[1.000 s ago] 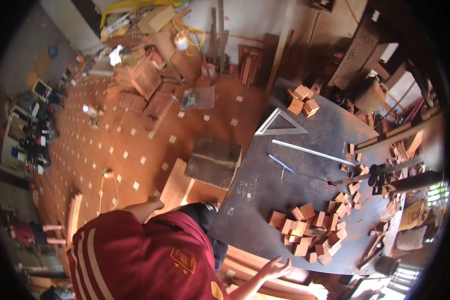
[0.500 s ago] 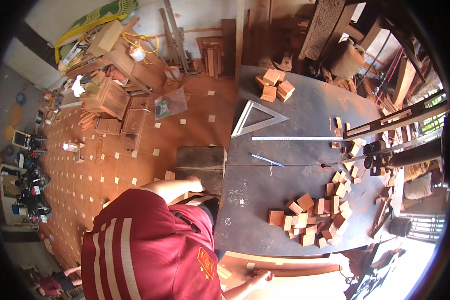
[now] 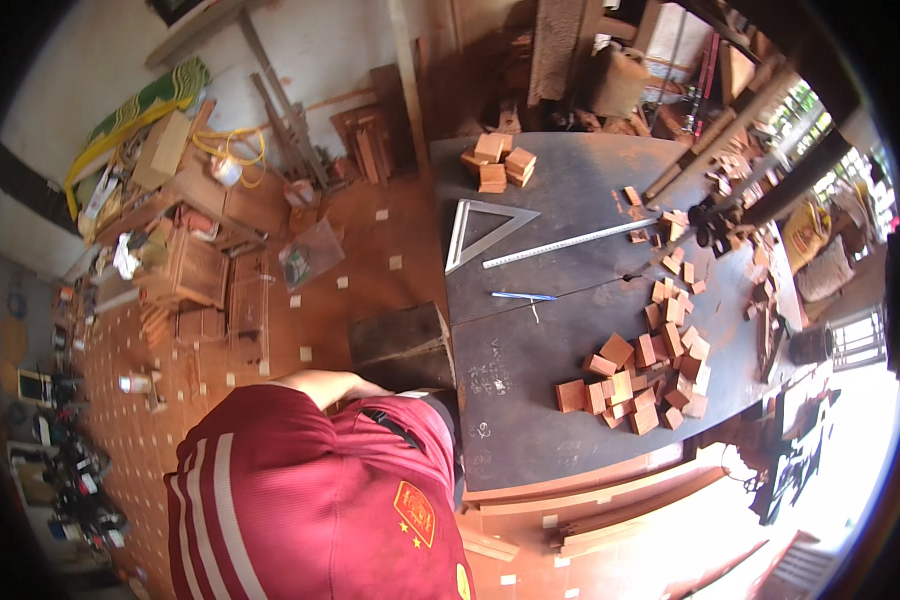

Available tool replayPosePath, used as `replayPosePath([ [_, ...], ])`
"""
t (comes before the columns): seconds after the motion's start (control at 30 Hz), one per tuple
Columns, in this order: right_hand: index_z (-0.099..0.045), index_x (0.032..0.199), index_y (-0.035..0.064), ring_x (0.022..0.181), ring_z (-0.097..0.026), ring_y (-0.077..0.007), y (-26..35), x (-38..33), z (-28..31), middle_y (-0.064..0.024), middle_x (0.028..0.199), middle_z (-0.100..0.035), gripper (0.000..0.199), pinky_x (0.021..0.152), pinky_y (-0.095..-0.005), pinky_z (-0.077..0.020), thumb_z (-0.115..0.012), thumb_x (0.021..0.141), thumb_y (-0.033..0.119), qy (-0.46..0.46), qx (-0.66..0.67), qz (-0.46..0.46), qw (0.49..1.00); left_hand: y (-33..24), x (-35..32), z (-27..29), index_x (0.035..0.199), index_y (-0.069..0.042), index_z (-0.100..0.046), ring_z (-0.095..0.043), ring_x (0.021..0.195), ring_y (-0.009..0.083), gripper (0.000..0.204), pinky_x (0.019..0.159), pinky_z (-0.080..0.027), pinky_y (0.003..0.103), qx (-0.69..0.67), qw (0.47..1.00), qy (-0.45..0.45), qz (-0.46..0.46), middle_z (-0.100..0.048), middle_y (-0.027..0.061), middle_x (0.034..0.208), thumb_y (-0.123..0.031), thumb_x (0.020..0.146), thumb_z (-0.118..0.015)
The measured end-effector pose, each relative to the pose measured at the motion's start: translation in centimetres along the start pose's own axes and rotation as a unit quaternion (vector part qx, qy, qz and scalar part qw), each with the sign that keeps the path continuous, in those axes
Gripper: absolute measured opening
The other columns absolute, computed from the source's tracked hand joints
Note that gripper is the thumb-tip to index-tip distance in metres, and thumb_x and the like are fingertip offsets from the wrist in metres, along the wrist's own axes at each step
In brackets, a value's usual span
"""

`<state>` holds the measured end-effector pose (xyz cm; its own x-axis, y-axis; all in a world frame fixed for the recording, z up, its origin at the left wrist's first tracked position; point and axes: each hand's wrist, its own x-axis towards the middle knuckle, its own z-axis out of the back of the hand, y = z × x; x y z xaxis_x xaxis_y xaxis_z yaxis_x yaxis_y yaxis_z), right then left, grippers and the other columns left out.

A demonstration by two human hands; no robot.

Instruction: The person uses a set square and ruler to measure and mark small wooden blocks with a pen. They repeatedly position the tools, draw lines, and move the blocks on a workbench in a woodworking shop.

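Note:
My left hand (image 3: 368,388) is close to my waist, beside a dark wooden box (image 3: 402,338) at the table's left edge. Its fingers are mostly hidden by my red shirt, so I cannot make out whether it holds anything. My right hand is out of view. On the dark table (image 3: 515,430), a pile of reddish-brown wooden blocks (image 3: 638,385) lies on the right part. A blue pen (image 3: 523,296) rests near the table's seam. Beyond it are a white ruler (image 3: 570,244) and a metal set square (image 3: 490,230).
A small stack of wooden blocks (image 3: 498,160) stands at the far end of the table. Saw machinery (image 3: 715,225) overhangs the right side. Long boards (image 3: 650,510) lie below the near edge. Wooden cabinets (image 3: 185,270) and a clear plastic bag (image 3: 310,255) are on the left.
My view has turned, and the table looks tilted differently. My left hand has drawn in from the box toward my waist. My right hand has gone out of view.

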<state>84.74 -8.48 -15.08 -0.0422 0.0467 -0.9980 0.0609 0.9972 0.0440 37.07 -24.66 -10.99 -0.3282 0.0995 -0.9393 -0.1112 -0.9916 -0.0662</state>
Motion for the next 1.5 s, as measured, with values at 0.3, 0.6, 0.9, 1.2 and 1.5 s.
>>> replayPosePath([
  [0.3,-0.062,0.127,0.0138,0.085,-0.071,-0.03,-4.3,5.4,-4.9,-0.0068,0.103,-0.074,0.048,0.071,-0.049,-0.0558,-0.054,0.103,0.055,0.141,0.195,-0.01,0.97,-2.8,-1.8,9.6,0.127,-0.007,-0.072,-0.065,0.123,0.038,0.05,0.105,-0.053,0.049,0.201,0.948,-0.225,-0.098,-0.069,0.0219,0.132,-0.035,0.085,-0.071],
  [0.6,-0.057,0.1,0.0144,0.054,-0.054,-0.0139,0.1,11.8,-6.6,-0.0002,0.074,-0.058,0.025,0.045,-0.0292,-0.0421,-0.062,0.103,0.039,-0.087,0.165,0.264,0.946,-21.7,-6.7,20.1,0.105,-0.004,-0.064,-0.066,0.1,0.0392,0.02,0.085,-0.055,0.045,0.098,0.698,-0.501,-0.501,-0.065,0.0172,0.103,-0.012,0.089,-0.072],
  [0.9,-0.049,0.149,0.0071,0.097,-0.066,-0.015,6.7,5.3,-7.8,-0.0094,0.119,-0.067,0.047,0.074,-0.0251,-0.051,-0.061,0.107,0.024,-0.345,0.282,0.456,0.77,-25.3,-0.6,29.3,0.115,-0.005,-0.066,-0.065,0.104,0.0379,0.026,0.089,-0.054,0.043,0.149,0.669,-0.477,-0.55,-0.064,0.0177,0.113,-0.01,0.09,-0.07],
  [1.2,-0.06,0.13,0.0002,0.083,-0.06,-0.0094,6.4,-8.5,-19.1,-0.0033,0.098,-0.064,0.03,0.072,-0.0219,-0.0486,-0.063,0.103,0.011,-0.359,0.156,0.688,0.612,-24.2,8.0,36.9,0.124,0.001,-0.062,-0.061,0.116,0.0386,0.028,0.102,-0.049,0.047,0.057,0.55,-0.498,-0.668,-0.063,0.02,0.123,-0.006,0.096,-0.064],
  [1.5,-0.06,0.136,-0.0021,0.119,-0.063,-0.0379,15.5,-9.7,-36.2,-0.0221,0.13,-0.065,0.084,0.102,-0.0469,-0.0518,-0.088,0.077,0.051,-0.516,-0.239,0.647,0.508,-24.0,10.5,37.9,0.124,0.001,-0.063,-0.059,0.119,0.0416,0.034,0.104,-0.045,0.052,-0.023,0.52,-0.533,-0.667,-0.064,0.0215,0.126,-0.016,0.095,-0.067],
])
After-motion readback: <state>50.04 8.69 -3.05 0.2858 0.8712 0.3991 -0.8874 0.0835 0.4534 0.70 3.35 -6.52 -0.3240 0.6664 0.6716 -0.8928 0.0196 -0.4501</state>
